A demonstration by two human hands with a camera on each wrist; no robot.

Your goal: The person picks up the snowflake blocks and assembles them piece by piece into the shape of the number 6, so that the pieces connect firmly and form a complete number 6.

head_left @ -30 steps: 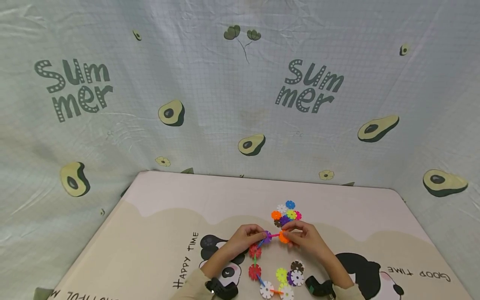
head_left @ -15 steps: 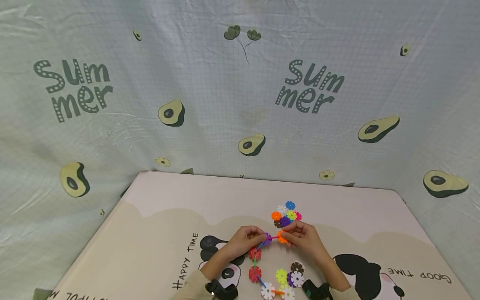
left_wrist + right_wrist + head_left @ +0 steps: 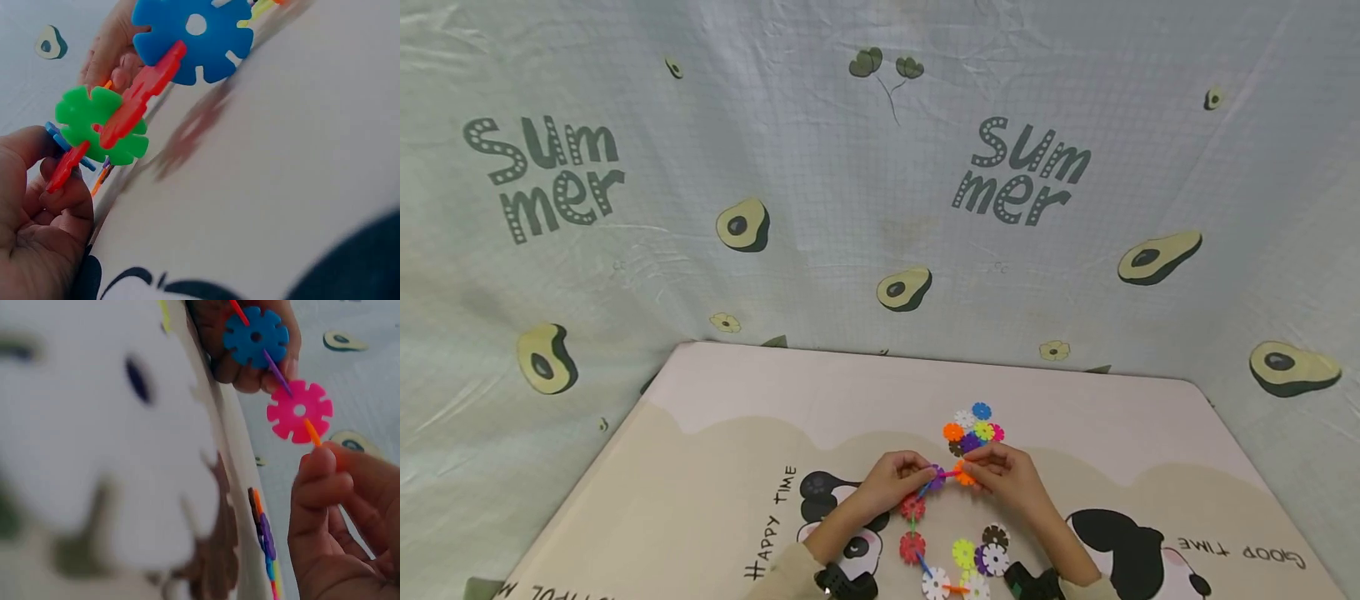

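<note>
A chain of notched plastic snowflake discs curves between the hands. My left hand (image 3: 886, 483) pinches the chain near its purple disc (image 3: 937, 477). With thumb and fingers, my right hand (image 3: 1011, 477) grips an orange disc (image 3: 964, 472), seen edge-on in the right wrist view. A pink disc (image 3: 299, 412) joins orange to purple. Below the left hand the chain continues through red discs (image 3: 912, 547), a green disc (image 3: 87, 119) and a blue disc (image 3: 187, 37) to white discs (image 3: 936, 584). Fingers cover part of the purple and orange discs.
Behind the right hand lies a pile of loose discs (image 3: 983, 430) in several colours. Nearer the front are a brown disc (image 3: 996, 536), a white disc (image 3: 996, 559) and a yellow disc (image 3: 963, 552). The table mat (image 3: 737, 392) bears panda prints; a patterned curtain (image 3: 820, 167) hangs behind.
Both hands keep their grip on the chain and stay almost in place. The purple and orange discs shift only slightly.
</note>
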